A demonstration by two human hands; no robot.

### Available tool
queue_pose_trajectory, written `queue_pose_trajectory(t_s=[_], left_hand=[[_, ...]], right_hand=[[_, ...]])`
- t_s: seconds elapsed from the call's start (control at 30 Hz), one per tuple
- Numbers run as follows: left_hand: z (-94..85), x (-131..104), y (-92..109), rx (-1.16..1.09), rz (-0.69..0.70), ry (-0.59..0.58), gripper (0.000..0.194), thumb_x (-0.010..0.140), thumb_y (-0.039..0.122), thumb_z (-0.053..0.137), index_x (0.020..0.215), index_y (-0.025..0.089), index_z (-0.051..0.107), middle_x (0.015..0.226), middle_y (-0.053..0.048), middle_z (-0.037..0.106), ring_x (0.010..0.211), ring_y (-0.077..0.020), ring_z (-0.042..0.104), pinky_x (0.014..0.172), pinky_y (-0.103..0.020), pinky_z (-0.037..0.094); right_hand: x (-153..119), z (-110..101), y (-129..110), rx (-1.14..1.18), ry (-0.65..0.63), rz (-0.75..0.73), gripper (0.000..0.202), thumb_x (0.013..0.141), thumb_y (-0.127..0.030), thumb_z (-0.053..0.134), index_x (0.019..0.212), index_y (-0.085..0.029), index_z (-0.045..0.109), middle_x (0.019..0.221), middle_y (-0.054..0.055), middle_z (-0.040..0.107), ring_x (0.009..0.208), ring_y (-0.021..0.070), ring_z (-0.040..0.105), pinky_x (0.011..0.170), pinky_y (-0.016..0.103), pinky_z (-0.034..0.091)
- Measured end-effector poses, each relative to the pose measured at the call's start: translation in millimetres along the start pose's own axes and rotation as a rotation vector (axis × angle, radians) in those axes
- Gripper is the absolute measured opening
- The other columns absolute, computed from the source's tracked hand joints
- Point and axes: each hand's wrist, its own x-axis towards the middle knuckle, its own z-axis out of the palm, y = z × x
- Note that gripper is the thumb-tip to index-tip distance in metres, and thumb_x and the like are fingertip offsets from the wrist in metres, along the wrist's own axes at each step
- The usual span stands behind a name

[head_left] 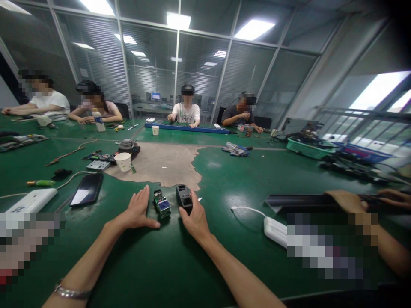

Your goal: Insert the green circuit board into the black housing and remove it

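On the green tabletop, a small circuit board assembly point(162, 205) with a blue display lies between my two hands. To its left, my left hand point(138, 211) rests with fingers stretched out and thumb apart, holding nothing. A black plastic casing point(184, 197) with cut-out openings sits just right of the board. My right hand point(195, 218) grips the casing from its right side, thumb at the near end and fingers along the far side. The board and the casing are apart.
A smartphone point(86, 190), a white power bank point(32, 203) and a paper cup point(123, 162) are on the left. A white charger point(275, 231) with a cable lies right, near a co-worker's hand point(346, 201) on a black bar. Other people sit across the table.
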Motion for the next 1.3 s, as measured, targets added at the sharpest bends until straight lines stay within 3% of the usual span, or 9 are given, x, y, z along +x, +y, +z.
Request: queue_pose_trajectory(t_s=[0.17, 0.3, 0.47, 0.73, 0.97, 1.3], left_hand=[[-1.3, -1.9, 0.7, 0.002, 0.012, -0.005, 0.148, 0.058, 0.074, 0.071, 0.149, 0.012, -0.029, 0.161, -0.026, 0.005, 0.146, -0.0474, 0.004, 0.114, -0.066, 0.011], [1.3, -2.0, -0.5, 0.020, -0.011, 0.004, 0.151, 0.056, 0.078, 0.070, 0.150, 0.009, -0.026, 0.161, -0.028, 0.002, 0.147, -0.0456, 0.002, 0.115, -0.062, 0.009], [5.5, -2.2, -5.1, -0.004, 0.001, 0.040, 0.152, 0.055, 0.076, 0.073, 0.150, 0.013, -0.028, 0.161, -0.027, 0.003, 0.147, -0.0454, 0.004, 0.115, -0.063, 0.009], [11.1, 0.6, -11.8, -0.016, 0.012, 0.070, 0.153, 0.055, 0.074, 0.076, 0.150, 0.011, -0.027, 0.161, -0.028, 0.006, 0.147, -0.0443, 0.004, 0.116, -0.061, 0.007], [8.6, 0.5, -8.8, -0.015, 0.039, 0.081, 0.152, 0.057, 0.073, 0.075, 0.148, 0.014, -0.032, 0.160, -0.029, 0.009, 0.147, -0.0460, 0.007, 0.114, -0.064, 0.010], [-1.1, -3.3, 3.6, 0.005, 0.013, 0.030, 0.151, 0.059, 0.072, 0.074, 0.147, 0.013, -0.034, 0.161, -0.029, 0.003, 0.147, -0.0462, 0.006, 0.115, -0.062, 0.011]], right_hand=[[9.5, -9.8, -20.1, 0.115, 0.055, 0.086, 0.070, 0.083, -0.033, 0.063, 0.146, -0.013, 0.039, 0.134, 0.017, 0.060, 0.125, 0.0300, 0.057, 0.107, 0.047, 0.044], [14.1, -8.4, -49.4, 0.192, -0.021, 0.002, 0.072, 0.083, -0.033, 0.064, 0.147, -0.014, 0.037, 0.133, 0.015, 0.061, 0.123, 0.0277, 0.058, 0.106, 0.044, 0.046], [13.5, 11.7, -69.5, 0.164, -0.089, -0.103, 0.073, 0.080, -0.028, 0.064, 0.146, -0.011, 0.038, 0.140, 0.018, 0.054, 0.131, 0.0303, 0.052, 0.110, 0.047, 0.041], [10.4, 31.2, -63.7, 0.136, -0.163, -0.199, 0.073, 0.078, -0.021, 0.064, 0.145, -0.014, 0.038, 0.138, 0.015, 0.056, 0.129, 0.0279, 0.053, 0.111, 0.045, 0.040], [-0.6, 42.2, -48.7, 0.082, -0.202, -0.158, 0.080, 0.077, -0.022, 0.064, 0.149, -0.009, 0.031, 0.142, 0.020, 0.051, 0.132, 0.0314, 0.049, 0.111, 0.047, 0.040], [-0.1, 30.1, -44.1, 0.090, -0.153, -0.057, 0.089, 0.073, -0.033, 0.074, 0.149, -0.015, 0.031, 0.145, 0.019, 0.048, 0.136, 0.0332, 0.045, 0.112, 0.052, 0.037]])
